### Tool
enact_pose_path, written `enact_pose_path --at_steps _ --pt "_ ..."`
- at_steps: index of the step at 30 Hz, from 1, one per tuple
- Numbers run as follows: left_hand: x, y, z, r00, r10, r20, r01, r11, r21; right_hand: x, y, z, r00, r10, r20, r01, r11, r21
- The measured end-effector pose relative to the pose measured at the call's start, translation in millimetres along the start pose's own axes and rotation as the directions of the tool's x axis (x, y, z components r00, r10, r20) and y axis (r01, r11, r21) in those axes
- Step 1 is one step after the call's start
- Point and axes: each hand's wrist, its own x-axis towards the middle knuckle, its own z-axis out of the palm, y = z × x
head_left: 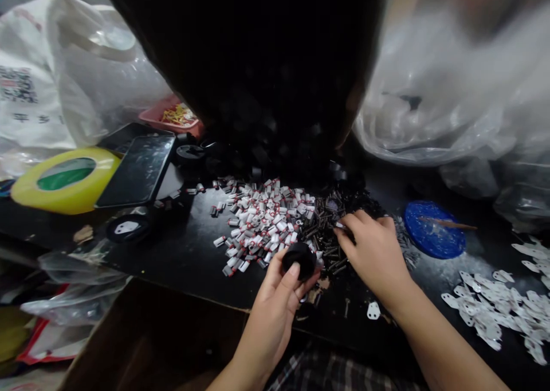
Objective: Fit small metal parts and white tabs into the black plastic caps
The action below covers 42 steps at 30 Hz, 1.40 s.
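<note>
My left hand [279, 290] is closed round a black round cup-shaped part [299, 261], with the thumb across its near side. It is held just in front of a heap of small white-and-grey cylinders with red ends [268, 225]. To the right, my right hand [373, 247] reaches into a pile of dark coil springs [329, 236]. Its thumb and fingers are pinched together. A small pale bit shows at the fingertips, too small to name. Below that hand lies one white plate with holes [373, 310].
A blue lid [433, 230] with a thin stick lies right of the springs, and white plates [490, 308] are scattered beyond it. Yellow tape [26, 187], a phone-like slab [136, 170] and a pink tray [157, 114] stand left. Plastic bags [429, 110] crowd the back right.
</note>
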Motion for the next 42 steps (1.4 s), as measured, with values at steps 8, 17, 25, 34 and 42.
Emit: enact_pose_path --at_steps 8,17,25,34,42 --pt "13 4 17.8 0.996 0.025 0.085 -0.012 0.989 -0.148 -35 2 -6 0.994 -0.005 0.108 -0.050 0.867 0.496" --pt "20 2 29.0 0.998 -0.022 0.061 0.026 0.997 -0.069 -46 9 -4 0.944 -0.310 -0.113 0.329 0.861 0.388" --pt "15 -2 27.2 0.997 0.015 0.078 -0.010 0.998 -0.056 -52 8 -12 0.992 0.126 -0.013 -0.092 0.788 0.609" --pt "4 -17 11.1 0.992 0.102 0.080 -0.113 0.982 0.154 -55 8 -30 0.997 0.054 0.049 -0.072 0.866 0.495" --pt "-5 -26 20.0 1.000 -0.006 0.002 0.006 0.999 0.047 -67 7 -29 0.957 0.236 0.168 -0.285 0.668 0.687"
